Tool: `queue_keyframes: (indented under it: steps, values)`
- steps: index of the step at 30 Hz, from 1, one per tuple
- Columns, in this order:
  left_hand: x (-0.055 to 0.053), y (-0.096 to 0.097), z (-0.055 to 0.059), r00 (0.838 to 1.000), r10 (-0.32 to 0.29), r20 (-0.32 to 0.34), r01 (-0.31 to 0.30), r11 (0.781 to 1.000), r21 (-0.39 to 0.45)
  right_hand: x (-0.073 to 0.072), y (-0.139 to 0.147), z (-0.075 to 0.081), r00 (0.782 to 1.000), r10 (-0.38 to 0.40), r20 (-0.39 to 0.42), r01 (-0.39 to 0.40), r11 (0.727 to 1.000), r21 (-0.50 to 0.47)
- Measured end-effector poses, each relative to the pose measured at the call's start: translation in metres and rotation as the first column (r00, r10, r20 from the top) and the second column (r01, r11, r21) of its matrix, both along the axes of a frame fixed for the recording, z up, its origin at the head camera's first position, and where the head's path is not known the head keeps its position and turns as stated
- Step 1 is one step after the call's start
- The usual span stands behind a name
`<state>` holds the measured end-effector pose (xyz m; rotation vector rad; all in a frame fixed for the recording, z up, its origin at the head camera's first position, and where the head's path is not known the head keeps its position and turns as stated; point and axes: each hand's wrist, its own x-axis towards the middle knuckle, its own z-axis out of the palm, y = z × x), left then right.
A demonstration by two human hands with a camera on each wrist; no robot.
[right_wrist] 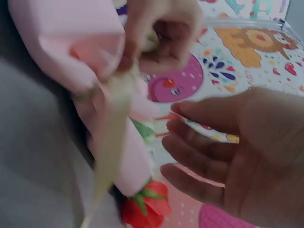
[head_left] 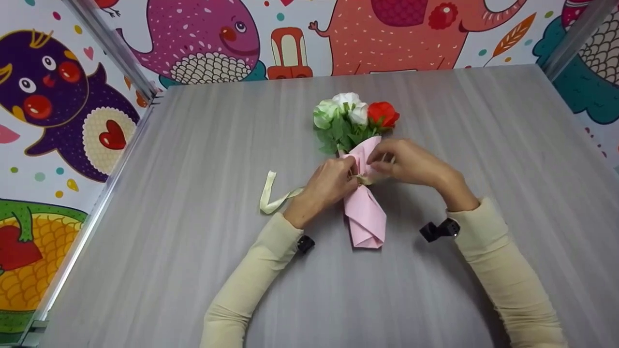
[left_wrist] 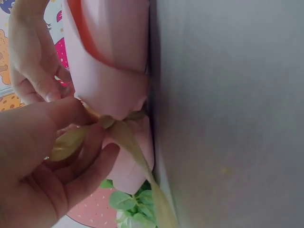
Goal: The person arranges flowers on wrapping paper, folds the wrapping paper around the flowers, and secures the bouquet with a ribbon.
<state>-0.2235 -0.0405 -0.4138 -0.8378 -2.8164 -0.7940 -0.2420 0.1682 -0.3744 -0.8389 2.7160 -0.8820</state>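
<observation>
A bouquet lies on the table, wrapped in pink paper that is drawn in at its waist. Its heads are a red rose, white flowers and a pale green one. My left hand pinches a cream ribbon at the waist, where it bunches into a knot with a loop. One ribbon tail trails onto the table at the left. My right hand is beside the paper, fingers loosely bent; in the right wrist view nothing is between them, and a ribbon length hangs nearby.
The grey wood-grain table extends around the bouquet. Walls printed with cartoon animals stand behind and at the sides, with metal frame posts at the corners. Small black wrist cameras are on both cuffs.
</observation>
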Motion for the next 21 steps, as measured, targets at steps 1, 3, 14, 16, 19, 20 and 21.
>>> queue_keyframes:
  steps: [1, 3, 14, 16, 19, 20, 21]
  values:
    - [0.0, 0.0, 0.0, 1.0, -0.004, -0.006, 0.005, 1.0, 0.01, 0.0, -0.003, -0.003, 0.999, 0.031, 0.01, -0.031, 1.0, 0.0]
    - [0.0, 0.001, -0.001, 1.0, -0.01, -0.016, 0.01, 1.0, 0.028, 0.001, -0.008, -0.008, 0.997, 0.062, 0.041, -0.063, 0.998, 0.015]
    - [-0.001, -0.001, -0.002, 0.999, -0.023, 0.027, 0.022, 0.999, 0.047, -0.001, -0.021, -0.023, 0.999, 0.027, 0.038, -0.026, 0.999, -0.023]
    - [-0.001, -0.001, -0.002, 0.999, -0.02, 0.042, 0.018, 0.999, 0.05, -0.001, -0.021, -0.023, 0.999, 0.016, 0.044, -0.014, 1.0, -0.026]
    - [-0.002, -0.001, -0.002, 0.998, -0.009, 0.059, 0.006, 0.999, 0.054, -0.001, -0.02, -0.023, 0.998, 0.023, 0.06, -0.021, 0.999, -0.032]
    - [-0.001, -0.001, -0.002, 0.998, -0.003, 0.063, -0.001, 0.998, 0.055, -0.001, -0.02, -0.023, 0.997, 0.034, 0.069, -0.032, 0.999, -0.035]
    - [-0.001, -0.001, -0.002, 0.998, 0.004, 0.065, -0.007, 0.998, 0.056, -0.001, -0.019, -0.023, 0.996, 0.048, 0.08, -0.045, 0.998, -0.039]
